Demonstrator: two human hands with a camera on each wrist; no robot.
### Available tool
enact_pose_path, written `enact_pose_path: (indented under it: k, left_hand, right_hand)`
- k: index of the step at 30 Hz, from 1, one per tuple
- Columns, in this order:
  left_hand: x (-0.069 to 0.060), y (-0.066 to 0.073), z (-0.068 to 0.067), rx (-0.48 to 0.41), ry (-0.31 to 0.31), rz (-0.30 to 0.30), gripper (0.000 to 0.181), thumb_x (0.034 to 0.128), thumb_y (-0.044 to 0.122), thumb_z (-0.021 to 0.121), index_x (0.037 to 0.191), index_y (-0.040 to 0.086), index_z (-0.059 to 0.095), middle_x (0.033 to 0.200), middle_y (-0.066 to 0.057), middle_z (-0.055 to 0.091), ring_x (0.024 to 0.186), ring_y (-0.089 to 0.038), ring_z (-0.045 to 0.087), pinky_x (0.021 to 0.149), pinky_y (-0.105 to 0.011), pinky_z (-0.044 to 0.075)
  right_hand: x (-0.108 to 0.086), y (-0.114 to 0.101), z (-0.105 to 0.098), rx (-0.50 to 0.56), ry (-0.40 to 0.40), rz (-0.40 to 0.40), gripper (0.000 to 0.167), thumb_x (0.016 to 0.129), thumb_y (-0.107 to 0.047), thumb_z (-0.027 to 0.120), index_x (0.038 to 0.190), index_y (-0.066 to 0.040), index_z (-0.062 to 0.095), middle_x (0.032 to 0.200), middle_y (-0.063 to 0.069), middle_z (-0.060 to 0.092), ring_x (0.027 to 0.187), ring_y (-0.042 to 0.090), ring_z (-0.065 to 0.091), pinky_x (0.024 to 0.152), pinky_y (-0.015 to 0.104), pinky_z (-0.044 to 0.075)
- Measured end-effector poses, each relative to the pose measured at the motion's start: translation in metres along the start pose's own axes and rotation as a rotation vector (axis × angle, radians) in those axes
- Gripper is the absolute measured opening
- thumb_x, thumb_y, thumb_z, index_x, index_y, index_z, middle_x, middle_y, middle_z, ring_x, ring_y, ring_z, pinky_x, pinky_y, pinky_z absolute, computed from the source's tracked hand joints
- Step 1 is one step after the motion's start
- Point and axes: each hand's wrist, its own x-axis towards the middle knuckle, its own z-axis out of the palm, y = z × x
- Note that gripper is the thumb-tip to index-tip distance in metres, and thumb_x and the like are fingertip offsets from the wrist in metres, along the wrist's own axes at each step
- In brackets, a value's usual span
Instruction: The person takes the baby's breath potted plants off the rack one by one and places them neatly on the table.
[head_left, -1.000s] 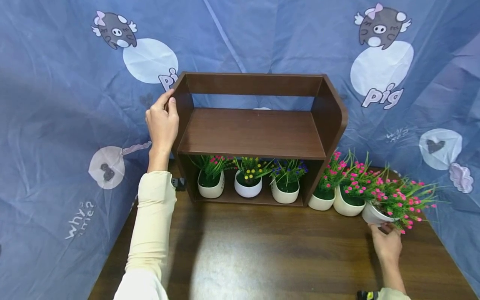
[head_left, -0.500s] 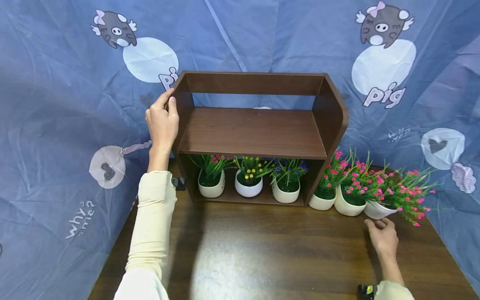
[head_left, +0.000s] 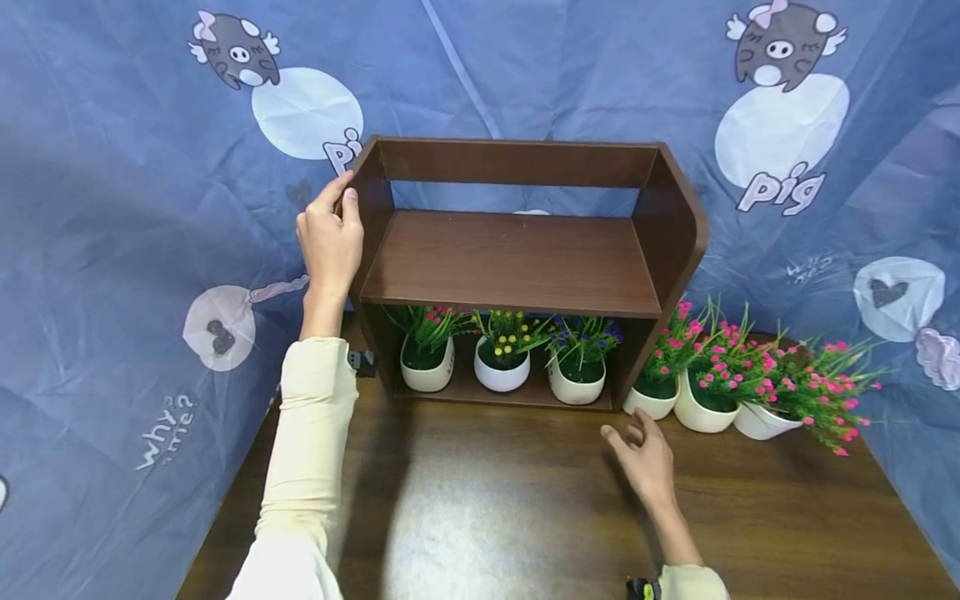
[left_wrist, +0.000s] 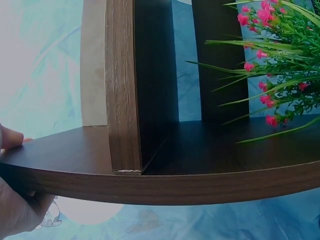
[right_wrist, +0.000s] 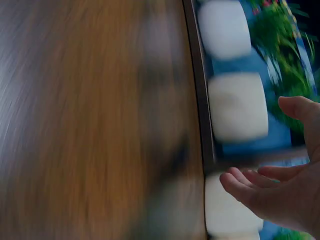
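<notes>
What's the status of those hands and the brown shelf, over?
Left hand grips shelf, left side. Right hand holds nothing, near shelf's lower right corner. Three potted plants inside; three pink-flowered plants crowd its right side.

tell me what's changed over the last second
The right hand has let go of the rightmost pot, which now sits slightly farther back, and has moved left to the front of the cream pot beside the shelf. The left hand still grips the shelf's left side, and the three pots inside it stayed put.
</notes>
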Motion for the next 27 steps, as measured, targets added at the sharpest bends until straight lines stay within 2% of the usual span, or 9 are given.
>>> enact_pose_path:
  k: [4, 6, 12, 15, 19, 22, 27]
  left_hand:
    - [0.000, 0.001, 0.001, -0.004, 0.006, 0.004, 0.030, 0.0951, 0.021, 0.051, 0.120, 0.012, 0.065, 0.102, -0.011, 0.068, 0.063, -0.023, 0.049, 0.077, -0.039, 0.043]
    - [0.000, 0.001, 0.001, -0.001, 0.009, 0.002, 0.030, 0.0950, 0.021, 0.051, 0.120, 0.013, 0.065, 0.107, -0.009, 0.067, 0.066, -0.023, 0.052, 0.078, -0.039, 0.043]
    - [0.001, 0.000, 0.001, 0.009, 0.004, 0.007, 0.030, 0.0956, 0.022, 0.050, 0.120, 0.014, 0.065, 0.108, -0.007, 0.067, 0.069, -0.026, 0.055, 0.079, -0.039, 0.044]
    - [0.000, 0.001, 0.002, 0.014, 0.006, 0.009, 0.030, 0.0957, 0.022, 0.049, 0.120, 0.014, 0.065, 0.110, -0.006, 0.067, 0.067, -0.024, 0.054, 0.080, -0.039, 0.044]
    - [0.000, 0.001, 0.004, 0.007, -0.006, 0.015, 0.031, 0.0963, 0.022, 0.049, 0.122, 0.013, 0.064, 0.101, -0.011, 0.068, 0.058, -0.022, 0.042, 0.074, -0.039, 0.042]
    - [0.000, 0.001, 0.004, 0.004, -0.015, 0.016, 0.031, 0.0965, 0.022, 0.049, 0.122, 0.013, 0.064, 0.099, -0.012, 0.068, 0.056, -0.021, 0.038, 0.072, -0.039, 0.041]
    - [-0.001, 0.000, 0.002, -0.002, -0.002, 0.011, 0.031, 0.0962, 0.021, 0.049, 0.122, 0.012, 0.064, 0.101, -0.012, 0.068, 0.057, -0.022, 0.039, 0.073, -0.039, 0.041]
  right_hand:
    - [0.007, -0.010, 0.026, 0.008, -0.011, -0.034, 0.083, 0.084, -0.034, 0.068, 0.144, 0.004, 0.025, 0.142, 0.026, 0.033, 0.121, 0.039, 0.043, 0.093, 0.047, 0.039]
    - [0.011, -0.012, 0.037, 0.018, 0.008, -0.030, 0.086, 0.083, -0.034, 0.068, 0.144, 0.005, 0.021, 0.143, 0.027, 0.030, 0.123, 0.040, 0.041, 0.096, 0.048, 0.036]
    - [0.017, -0.009, 0.062, 0.063, 0.101, 0.014, 0.092, 0.082, -0.037, 0.068, 0.145, 0.005, 0.017, 0.145, 0.027, 0.027, 0.127, 0.039, 0.036, 0.101, 0.047, 0.029]
    - [0.019, -0.009, 0.067, 0.054, 0.158, -0.017, 0.093, 0.080, -0.036, 0.071, 0.145, 0.006, 0.018, 0.141, 0.029, 0.030, 0.125, 0.040, 0.037, 0.100, 0.047, 0.030]
    - [0.023, -0.016, 0.069, 0.015, 0.194, -0.053, 0.097, 0.078, -0.035, 0.073, 0.144, 0.008, 0.017, 0.137, 0.031, 0.033, 0.122, 0.041, 0.039, 0.098, 0.049, 0.031]
    - [0.029, -0.024, 0.068, -0.015, 0.192, -0.037, 0.097, 0.078, -0.034, 0.072, 0.143, 0.010, 0.016, 0.137, 0.034, 0.032, 0.123, 0.044, 0.035, 0.099, 0.049, 0.029]
    - [0.042, -0.035, 0.069, -0.031, 0.203, -0.003, 0.095, 0.077, -0.033, 0.072, 0.140, 0.013, 0.018, 0.134, 0.038, 0.032, 0.122, 0.048, 0.034, 0.099, 0.050, 0.029]
